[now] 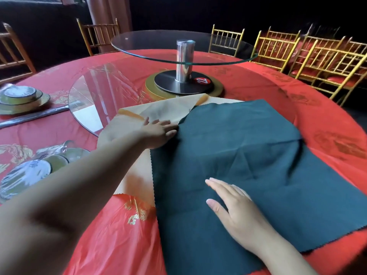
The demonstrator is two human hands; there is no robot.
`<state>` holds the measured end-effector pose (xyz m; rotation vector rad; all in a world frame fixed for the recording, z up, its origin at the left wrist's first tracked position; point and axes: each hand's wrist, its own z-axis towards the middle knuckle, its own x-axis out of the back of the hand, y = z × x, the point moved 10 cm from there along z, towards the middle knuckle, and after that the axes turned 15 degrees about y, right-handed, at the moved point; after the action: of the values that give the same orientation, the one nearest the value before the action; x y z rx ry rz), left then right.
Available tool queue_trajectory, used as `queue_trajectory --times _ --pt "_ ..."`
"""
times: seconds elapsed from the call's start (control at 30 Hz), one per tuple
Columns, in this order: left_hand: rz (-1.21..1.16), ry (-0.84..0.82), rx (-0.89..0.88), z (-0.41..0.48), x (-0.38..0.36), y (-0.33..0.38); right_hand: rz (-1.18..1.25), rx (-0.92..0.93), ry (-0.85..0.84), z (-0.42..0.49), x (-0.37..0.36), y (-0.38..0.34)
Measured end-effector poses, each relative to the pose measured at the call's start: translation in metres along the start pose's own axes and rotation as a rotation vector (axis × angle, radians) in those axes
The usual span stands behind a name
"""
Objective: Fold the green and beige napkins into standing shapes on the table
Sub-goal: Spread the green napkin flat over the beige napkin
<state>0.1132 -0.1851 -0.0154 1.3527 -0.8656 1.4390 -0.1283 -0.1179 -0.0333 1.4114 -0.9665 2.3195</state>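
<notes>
A dark green napkin (248, 155) lies spread flat on the red tablecloth, covering most of a beige napkin (158, 110) beneath it. The beige one shows at the far left and along the left side, with a corner turned up. My left hand (158, 132) reaches across and rests with straight fingers at the far left corner of the green napkin, where it meets the beige. My right hand (236, 207) lies flat, fingers straight, on the near part of the green napkin. Neither hand holds anything.
A glass turntable on a metal post (184, 60) stands in the table's middle over a round base with a red number tag (202, 80). Stacked plates and bowls (21, 96) sit far left, more dishes (35, 169) near left. Gold chairs (317, 54) ring the table.
</notes>
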Motion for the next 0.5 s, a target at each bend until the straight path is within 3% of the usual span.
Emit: queue_trajectory --times 0.17,0.3,0.37,0.5 --pt "0.114 0.010 0.190 0.034 0.001 -0.044 -0.033 -0.008 -0.022 -0.004 -0.015 0.008" --pt "-0.250 0.286 0.568 0.047 0.024 -0.111 -0.079 0.017 0.084 -0.005 -0.011 0.007" --pt "-0.290 0.375 0.525 0.048 0.032 -0.111 -0.086 0.016 0.109 -0.005 -0.010 0.008" --pt "-0.173 0.331 0.257 0.045 0.021 -0.075 -0.093 0.040 0.145 -0.003 -0.007 0.007"
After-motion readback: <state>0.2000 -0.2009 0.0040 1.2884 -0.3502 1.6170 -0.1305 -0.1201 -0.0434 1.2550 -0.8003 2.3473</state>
